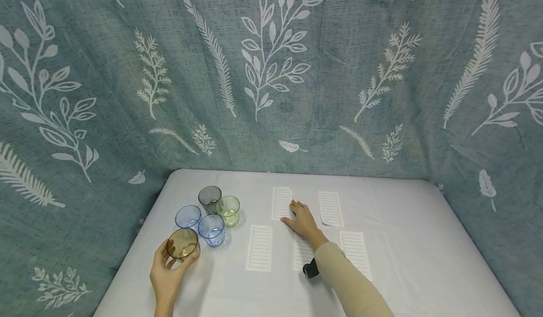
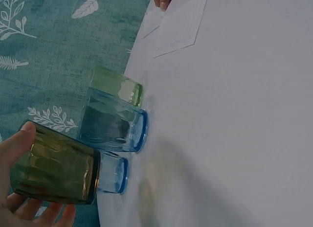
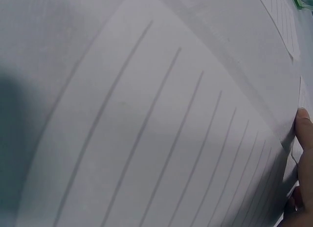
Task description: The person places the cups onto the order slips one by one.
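My left hand (image 1: 167, 277) grips an amber drinking glass (image 1: 183, 245), thumb on one side and fingers round the other. In the left wrist view the amber glass (image 2: 58, 163) is held above the table, with its shadow falling on the cloth. Just beyond it stand two blue glasses (image 1: 211, 231), a green glass (image 1: 229, 212) and a grey glass (image 1: 209, 198), grouped close together. My right hand (image 1: 303, 220) reaches to the back lined paper sheet (image 1: 281, 203), fingertips at its right edge and thumb by its lower corner. The fingers are loosely extended.
More lined sheets lie on the white table: one at the back right (image 1: 331, 208), one at the front left (image 1: 259, 248), one at the front right (image 1: 355, 251), and one partly under the right forearm (image 1: 348, 279). A patterned green curtain (image 1: 271, 133) hangs behind.
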`<state>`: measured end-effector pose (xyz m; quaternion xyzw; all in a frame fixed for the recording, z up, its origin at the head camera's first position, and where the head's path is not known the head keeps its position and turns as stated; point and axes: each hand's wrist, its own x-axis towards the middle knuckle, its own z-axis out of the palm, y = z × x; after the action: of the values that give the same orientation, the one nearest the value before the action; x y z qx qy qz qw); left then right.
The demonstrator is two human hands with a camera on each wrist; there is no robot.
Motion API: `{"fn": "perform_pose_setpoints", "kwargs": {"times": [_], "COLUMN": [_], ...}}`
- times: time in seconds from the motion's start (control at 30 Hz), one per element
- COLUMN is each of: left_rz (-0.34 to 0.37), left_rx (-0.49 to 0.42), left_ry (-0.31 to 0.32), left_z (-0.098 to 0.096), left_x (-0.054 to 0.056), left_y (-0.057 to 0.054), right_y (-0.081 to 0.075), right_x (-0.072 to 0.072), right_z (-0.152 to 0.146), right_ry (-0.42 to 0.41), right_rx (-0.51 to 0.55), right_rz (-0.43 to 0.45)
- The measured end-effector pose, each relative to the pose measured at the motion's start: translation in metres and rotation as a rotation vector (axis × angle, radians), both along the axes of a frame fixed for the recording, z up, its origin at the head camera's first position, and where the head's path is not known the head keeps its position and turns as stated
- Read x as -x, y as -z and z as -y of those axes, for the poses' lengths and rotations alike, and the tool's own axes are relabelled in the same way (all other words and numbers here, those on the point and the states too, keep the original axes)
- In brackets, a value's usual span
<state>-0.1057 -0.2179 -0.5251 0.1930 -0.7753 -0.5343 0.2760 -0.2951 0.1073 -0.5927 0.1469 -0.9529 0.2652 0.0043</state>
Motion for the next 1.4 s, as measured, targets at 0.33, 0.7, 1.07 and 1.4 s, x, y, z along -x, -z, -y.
{"fn": "perform_pose_setpoints", "kwargs": {"times": [0.33, 0.7, 1.07, 1.4], "left_rz": [-0.023, -0.068, -0.079, -0.102], "left_rx": [-0.017, -0.078, -0.104, -0.117], "left_ry": [0.056, 0.155, 0.284, 0.337], "left_z": [-0.001, -0.007, -0.026, -0.041], "left_x": [0.009, 0.031, 0.056, 0.078], "left_y": [-0.024, -0.042, -0.055, -0.061], "right_y": [0.0, -0.002, 0.0, -0.003], "right_x": [-0.001, -0.001, 0.0, -0.002], "right_z": [0.001, 0.0, 0.0, 0.001], "right_ry": [0.009, 0.018, 0.018, 0.035], "right_rx": [0.01, 0.03, 0.04, 0.069], "right_rz": [0.009, 0.008, 0.014, 0.006]}}
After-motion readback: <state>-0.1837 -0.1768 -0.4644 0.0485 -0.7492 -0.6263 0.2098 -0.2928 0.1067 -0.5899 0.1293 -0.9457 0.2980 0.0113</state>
